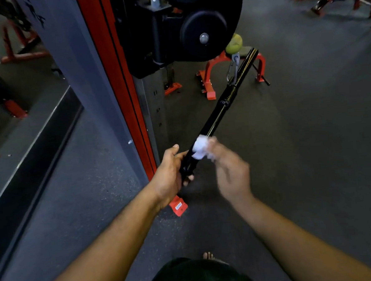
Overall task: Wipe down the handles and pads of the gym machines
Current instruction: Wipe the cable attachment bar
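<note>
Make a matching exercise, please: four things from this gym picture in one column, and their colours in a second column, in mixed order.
Things:
1. cable bar
2. wipe
3. ball stopper
4. machine upright

Colours:
a. red
b. white
c. black
d. yellow-green

Pairs: 1-c, 2-b, 3-d, 4-a

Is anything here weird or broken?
Nothing looks broken or spilled. One odd bit: a yellow-green ball sits on the cable just above the clip holding the black bar. The left hand grips the bar's near end while the right hand presses a white wipe on it. The right hand is blurred.
</note>
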`<action>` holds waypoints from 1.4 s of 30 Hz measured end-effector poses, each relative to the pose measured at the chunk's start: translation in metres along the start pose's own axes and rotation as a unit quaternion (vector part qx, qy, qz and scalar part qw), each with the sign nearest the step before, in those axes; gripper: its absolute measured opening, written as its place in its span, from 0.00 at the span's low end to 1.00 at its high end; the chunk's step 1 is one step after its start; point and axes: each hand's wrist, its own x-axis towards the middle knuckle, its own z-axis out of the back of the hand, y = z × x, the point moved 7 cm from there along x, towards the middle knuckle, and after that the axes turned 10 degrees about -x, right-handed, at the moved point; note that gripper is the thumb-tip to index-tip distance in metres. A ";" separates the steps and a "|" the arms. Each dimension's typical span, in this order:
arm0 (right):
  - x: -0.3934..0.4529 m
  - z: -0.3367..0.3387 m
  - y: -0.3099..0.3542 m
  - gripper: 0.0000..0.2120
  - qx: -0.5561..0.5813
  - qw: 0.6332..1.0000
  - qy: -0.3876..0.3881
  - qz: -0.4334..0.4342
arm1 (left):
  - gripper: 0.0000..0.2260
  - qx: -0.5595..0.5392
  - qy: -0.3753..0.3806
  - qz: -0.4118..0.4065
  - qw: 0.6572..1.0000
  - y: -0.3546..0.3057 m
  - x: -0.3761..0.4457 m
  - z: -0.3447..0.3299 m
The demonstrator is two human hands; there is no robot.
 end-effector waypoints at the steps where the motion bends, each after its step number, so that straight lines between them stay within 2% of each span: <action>1: 0.018 0.007 -0.018 0.19 -0.023 0.998 -0.035 -0.043 | 0.31 0.013 -0.003 -0.006 1.000 -0.002 -0.001 -0.002; 2: 0.033 0.011 -0.034 0.22 -0.054 0.994 -0.047 -0.083 | 0.29 0.025 -0.006 -0.012 1.000 -0.005 -0.001 -0.004; 4: 0.049 0.000 -0.049 0.24 -0.093 0.989 -0.011 -0.115 | 0.28 0.041 -0.004 -0.017 0.999 -0.007 -0.001 -0.008; 10: 0.000 -0.038 -0.004 0.20 -0.044 0.997 0.045 -0.046 | 0.32 0.025 -0.002 -0.024 0.999 -0.013 0.003 -0.007; 14: -0.036 -0.035 0.010 0.20 0.053 0.994 0.096 -0.002 | 0.34 0.012 -0.053 -0.008 0.998 -0.012 0.007 0.002; 16: -0.028 -0.019 -0.006 0.19 0.057 0.997 0.049 -0.020 | 0.26 0.063 -0.068 -0.032 0.995 -0.015 0.006 0.002; 18: 0.003 0.003 -0.040 0.21 0.030 0.993 -0.053 -0.099 | 0.18 0.148 -0.079 -0.070 0.983 -0.023 0.005 -0.001; 19: 0.021 0.011 -0.060 0.22 0.012 0.985 -0.096 -0.146 | 0.16 0.179 -0.087 -0.082 0.977 -0.026 0.004 -0.004; 21: 0.056 0.013 -0.082 0.23 -0.009 0.972 -0.122 -0.199 | 0.16 0.187 -0.096 -0.096 0.973 -0.027 0.005 -0.007; 24: 0.074 -0.013 -0.077 0.22 -0.018 0.981 -0.086 -0.175 | 0.20 0.148 -0.112 -0.100 0.978 -0.025 0.009 -0.010; 27: 0.044 -0.038 -0.047 0.20 -0.015 0.992 -0.042 -0.118 | 0.23 0.071 -0.125 -0.082 0.986 -0.021 0.012 -0.004; 32: -0.029 -0.054 -0.002 0.18 0.099 0.991 0.081 -0.028 | 0.23 0.029 -0.156 -0.052 0.986 -0.021 0.013 0.013; 34: -0.031 -0.039 -0.013 0.17 0.148 0.986 0.059 -0.051 | 0.24 0.067 -0.159 -0.067 0.983 -0.023 0.014 0.013; 35: -0.023 -0.029 -0.032 0.18 0.163 0.982 0.012 -0.099 | 0.20 0.104 -0.148 -0.084 0.980 -0.025 0.014 0.009; 36: -0.012 -0.018 -0.053 0.20 0.176 0.969 -0.045 -0.168 | 0.17 0.142 -0.136 -0.105 0.975 -0.027 0.014 0.006; 37: 0.002 -0.009 -0.079 0.22 0.204 0.940 -0.106 -0.251 | 0.13 0.174 -0.133 -0.122 0.968 -0.028 0.015 0.003; 39: 0.031 -0.006 -0.123 0.22 0.322 0.844 -0.203 -0.377 | 0.14 0.248 -0.140 -0.153 0.946 -0.030 0.015 0.000; 41: 0.058 -0.020 -0.145 0.21 0.433 0.737 -0.237 -0.461 | 0.17 0.353 -0.155 -0.185 0.904 -0.033 0.013 -0.002; 42: 0.068 -0.028 -0.149 0.20 0.462 0.704 -0.236 -0.484 | 0.18 0.401 -0.163 -0.199 0.879 -0.035 0.011 -0.003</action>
